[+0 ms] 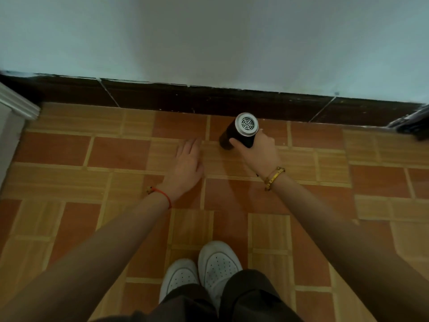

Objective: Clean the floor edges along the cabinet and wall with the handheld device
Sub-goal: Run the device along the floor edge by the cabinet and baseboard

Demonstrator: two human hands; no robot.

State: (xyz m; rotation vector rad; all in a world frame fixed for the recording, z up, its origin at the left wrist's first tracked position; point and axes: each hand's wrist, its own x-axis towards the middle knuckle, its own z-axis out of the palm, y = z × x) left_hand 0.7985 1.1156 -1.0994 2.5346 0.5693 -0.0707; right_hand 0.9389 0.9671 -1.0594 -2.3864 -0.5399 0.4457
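My right hand (258, 151) grips a black handheld device (239, 132) with a silver vented rear cap facing up at me. Its dark front end points down and left at the tiled floor (139, 182), a short way in front of the dark brown skirting (209, 101) at the foot of the pale wall (209, 43). My left hand (188, 163) hovers flat over the tiles just left of the device, fingers together and stretched forward, holding nothing. A white cabinet corner (16, 108) shows at the far left edge.
My two white shoes (202, 273) stand on the orange and tan tiles below the hands. A dark object (413, 124) lies against the skirting at the far right edge.
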